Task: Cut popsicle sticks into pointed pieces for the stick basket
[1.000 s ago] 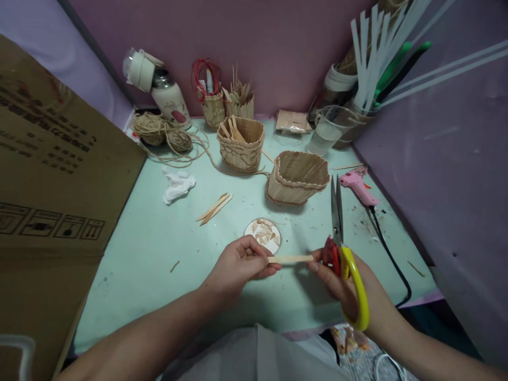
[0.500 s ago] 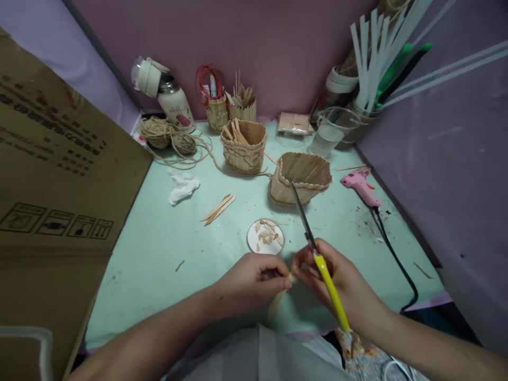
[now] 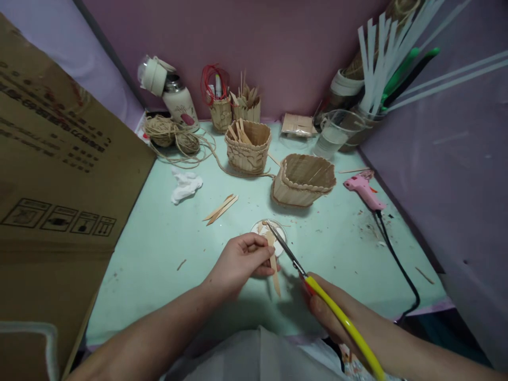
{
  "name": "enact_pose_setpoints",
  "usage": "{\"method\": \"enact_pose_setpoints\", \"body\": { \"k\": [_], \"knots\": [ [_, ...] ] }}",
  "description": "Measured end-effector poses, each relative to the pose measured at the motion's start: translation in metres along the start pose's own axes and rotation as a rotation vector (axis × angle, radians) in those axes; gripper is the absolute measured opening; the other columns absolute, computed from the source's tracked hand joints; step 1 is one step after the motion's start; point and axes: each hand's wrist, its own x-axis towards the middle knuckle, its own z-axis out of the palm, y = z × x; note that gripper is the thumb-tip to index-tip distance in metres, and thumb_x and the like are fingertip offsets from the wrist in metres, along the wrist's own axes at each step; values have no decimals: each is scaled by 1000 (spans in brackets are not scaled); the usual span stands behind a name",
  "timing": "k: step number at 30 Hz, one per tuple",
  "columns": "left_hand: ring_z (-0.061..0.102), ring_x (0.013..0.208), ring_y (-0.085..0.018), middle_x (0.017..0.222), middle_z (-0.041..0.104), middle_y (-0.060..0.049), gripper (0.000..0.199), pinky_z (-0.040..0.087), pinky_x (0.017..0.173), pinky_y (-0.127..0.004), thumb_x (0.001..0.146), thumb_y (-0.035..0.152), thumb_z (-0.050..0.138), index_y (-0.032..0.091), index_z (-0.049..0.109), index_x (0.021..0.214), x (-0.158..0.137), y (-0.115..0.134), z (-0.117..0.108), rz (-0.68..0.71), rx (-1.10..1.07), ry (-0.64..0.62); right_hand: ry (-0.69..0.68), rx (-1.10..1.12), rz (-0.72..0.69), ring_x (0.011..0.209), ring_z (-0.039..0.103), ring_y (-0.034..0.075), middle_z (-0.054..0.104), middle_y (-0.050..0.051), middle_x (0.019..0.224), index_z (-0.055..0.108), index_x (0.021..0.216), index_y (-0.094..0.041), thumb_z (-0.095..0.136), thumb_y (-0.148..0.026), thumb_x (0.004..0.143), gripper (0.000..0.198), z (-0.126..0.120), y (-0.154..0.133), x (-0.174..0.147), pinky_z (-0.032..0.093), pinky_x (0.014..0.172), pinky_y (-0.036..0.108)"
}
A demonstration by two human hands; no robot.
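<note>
Between thumb and fingers, my left hand (image 3: 242, 262) pinches a flat wooden craft stick (image 3: 274, 275) upright over the near edge of a small round dish (image 3: 282, 233). Cut wooden pieces lie in that dish, partly hidden by the hand. My right hand (image 3: 331, 304) is wrapped round yellow-handled scissors (image 3: 291, 256). Their blades point up and left across the dish, with the tips near the stick's upper end; whether they touch it I cannot tell. Several loose craft sticks (image 3: 221, 209) lie left of the dish. Behind it stands a woven-edged wooden basket (image 3: 293, 193).
A second wooden basket (image 3: 248, 159) holds sticks. At right lies a pink glue gun (image 3: 365, 191) with a black cord. Twine (image 3: 170, 135), a bottle (image 3: 180, 106) and a crumpled white tissue (image 3: 186, 186) are at left, beside a cardboard box (image 3: 59, 201). A plastic cup (image 3: 333, 135) stands back right.
My hands have moved apart. The left has gone forward and left to the dish with the stick; the right has swung the scissors so the blades now lie over the dish.
</note>
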Motion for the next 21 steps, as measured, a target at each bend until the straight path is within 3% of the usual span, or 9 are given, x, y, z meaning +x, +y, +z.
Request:
{"method": "enact_pose_setpoints", "body": {
  "k": [9,21],
  "knots": [
    [59,55,-10,59,60,-1,22,44,46,-16,68,31,73,14,59,70,2,-6,-2,27,127,-22,-62,2,49,57,37,12,40,-4,67,43,81,-22,30,-80,78,60,3,-12,1,37,50,24],
    [58,50,-9,58,60,1,26,51,54,-21,64,32,77,14,60,71,3,-9,0,-17,40,-27,-123,-5,56,57,34,12,39,-4,68,39,84,-22,23,-80,79,61,1,-11,3,33,47,24]
  ]
}}
